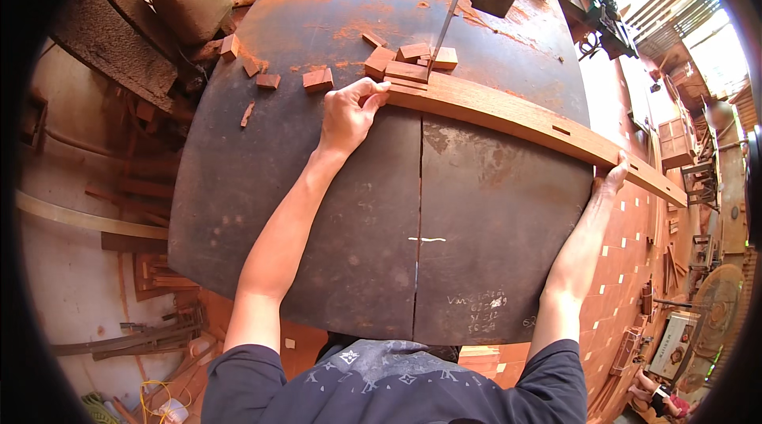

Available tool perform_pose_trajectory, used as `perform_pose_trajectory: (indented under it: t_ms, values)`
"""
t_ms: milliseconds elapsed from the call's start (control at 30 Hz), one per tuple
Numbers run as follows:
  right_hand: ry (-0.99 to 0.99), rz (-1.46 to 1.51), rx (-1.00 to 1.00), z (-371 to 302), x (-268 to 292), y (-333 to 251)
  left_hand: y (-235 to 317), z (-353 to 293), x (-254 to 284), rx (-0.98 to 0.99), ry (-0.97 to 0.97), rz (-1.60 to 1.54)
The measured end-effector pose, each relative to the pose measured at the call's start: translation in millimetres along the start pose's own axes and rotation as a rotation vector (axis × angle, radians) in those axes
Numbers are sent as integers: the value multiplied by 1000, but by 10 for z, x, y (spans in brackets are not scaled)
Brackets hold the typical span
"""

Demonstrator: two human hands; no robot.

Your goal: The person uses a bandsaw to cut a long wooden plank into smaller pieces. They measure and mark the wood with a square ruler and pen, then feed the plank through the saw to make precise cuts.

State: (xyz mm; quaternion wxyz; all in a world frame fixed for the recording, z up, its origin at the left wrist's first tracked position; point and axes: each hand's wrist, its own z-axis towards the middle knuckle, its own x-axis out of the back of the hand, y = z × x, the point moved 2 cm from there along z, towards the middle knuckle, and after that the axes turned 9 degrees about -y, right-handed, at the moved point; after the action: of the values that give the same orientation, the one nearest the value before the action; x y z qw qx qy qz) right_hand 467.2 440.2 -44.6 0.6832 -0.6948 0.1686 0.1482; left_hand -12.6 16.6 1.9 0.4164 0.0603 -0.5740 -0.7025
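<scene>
Steadying a long wooden bar (492, 111) from two places, the person keeps it slantwise on the dark surface (349, 249), its near-blade end toward 12 o'clock and its other end running out past 3 o'clock, beyond the surface's edge. Clock places are read from the middle of the view, with 12 straight away from the body.

The left grip (355, 111), at 11 o'clock, has thumb and forefinger closed on the bar's end, probably because that is where fine guidance counts most: the thin saw blade (449, 21) comes down between 12 and 1 and seems to meet the wood there. Those fingertips sit just beside it, so the pinch looks deliberately kept to the corner. The right grip (611, 176), at 3 o'clock, holds the bar too, thumb up on it and the other fingers mostly hidden; so far out, it likely carries the overhanging length and sets the angle. With both arms stretched wide, a small turn of that hand would swing the bar finely at the blade.

Small wooden blocks (318, 80) lie from 11 to 1 o'clock, some clustered behind the bar's end, perhaps left where they fell. A narrow slit (418, 265) runs from the bar toward 6, presumably for passing the blade into the surface.
</scene>
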Motion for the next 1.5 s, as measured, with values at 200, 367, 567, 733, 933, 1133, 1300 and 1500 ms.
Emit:
perform_pose_trajectory:
  t_ms: [200,367,567,733,933,1133,1300,1500]
  values:
    - [38,51,40,-46,-109,12,-12,16,21,-41,14,-5]
    - [67,39,58,-181,-210,-74,-25,-4,12,-53,23,-20]
    - [131,37,74,-186,-181,-107,123,-42,16,-13,-64,50]
    - [138,58,15,3,-89,-59,247,-3,-59,-188,-55,209]
    - [-53,89,1,233,154,-74,242,73,-181,-120,-25,211]
    - [-100,157,-19,276,111,-17,220,100,-202,-100,10,230]
    - [-147,199,-25,236,87,-21,138,143,-232,-78,25,201]
    - [-249,197,-18,237,63,-32,126,162,-249,-179,94,150]
